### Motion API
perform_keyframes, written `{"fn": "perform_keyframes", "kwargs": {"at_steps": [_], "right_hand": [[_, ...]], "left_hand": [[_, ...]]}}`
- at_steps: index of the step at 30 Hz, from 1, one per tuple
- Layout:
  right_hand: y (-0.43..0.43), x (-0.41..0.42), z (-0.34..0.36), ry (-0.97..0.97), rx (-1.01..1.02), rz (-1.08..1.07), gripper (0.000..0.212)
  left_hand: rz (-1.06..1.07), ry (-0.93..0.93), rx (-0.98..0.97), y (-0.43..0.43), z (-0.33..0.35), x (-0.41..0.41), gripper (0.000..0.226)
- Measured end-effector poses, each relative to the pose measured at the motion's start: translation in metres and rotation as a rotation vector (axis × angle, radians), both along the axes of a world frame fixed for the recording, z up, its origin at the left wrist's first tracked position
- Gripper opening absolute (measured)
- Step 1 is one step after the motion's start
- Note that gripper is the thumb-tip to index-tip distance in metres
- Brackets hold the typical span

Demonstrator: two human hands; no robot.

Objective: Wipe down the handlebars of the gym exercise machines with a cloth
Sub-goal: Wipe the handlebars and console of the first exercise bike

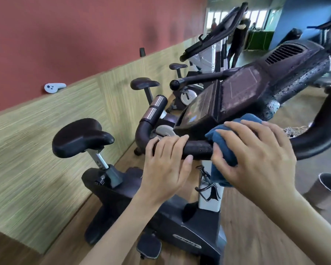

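The right hand curls round the cloth, pinching it against the bar, thumb on its near side. The left hand, just at nine o'clock of the cloth, wraps the bare bar. Console at twelve o'clock; saddle farther out at nine.

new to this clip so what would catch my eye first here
Dead centre, the right hand wraps a blue cloth round the handlebar while the left hand grips the bar beside it. Just behind rises the dark console, speckled with droplets, and a black saddle sits lower left.
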State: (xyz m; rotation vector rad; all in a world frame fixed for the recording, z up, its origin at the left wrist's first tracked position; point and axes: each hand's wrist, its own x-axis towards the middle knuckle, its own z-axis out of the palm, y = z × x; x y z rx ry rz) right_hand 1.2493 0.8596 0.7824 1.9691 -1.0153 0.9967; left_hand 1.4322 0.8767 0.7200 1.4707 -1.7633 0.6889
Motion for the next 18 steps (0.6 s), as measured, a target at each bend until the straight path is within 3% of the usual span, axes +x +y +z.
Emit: {"fn": "perform_keyframes", "kwargs": {"at_steps": [4, 9, 12, 18], "right_hand": [[-0.001, -0.029, 0.006, -0.13, 0.137, -0.054, 0.037], [0.0, -0.01, 0.001, -0.211, -0.004, -0.15, 0.032], [0.0, 0.014, -0.001, -0.127, -0.087, -0.149, 0.03], [-0.003, 0.055, -0.012, 0.043, -0.023, -0.033, 0.034]], "left_hand": [[-0.023, 0.008, 0.051, 0.003, 0.003, 0.0, 0.049], [-0.102, 0.041, 0.091, 0.007, 0.007, 0.006, 0.046], [-0.155, 0.061, 0.091, 0.008, 0.008, 0.014, 0.048], [-0.116, 0.096, 0.078, 0.01, 0.003, 0.028, 0.052]]}}
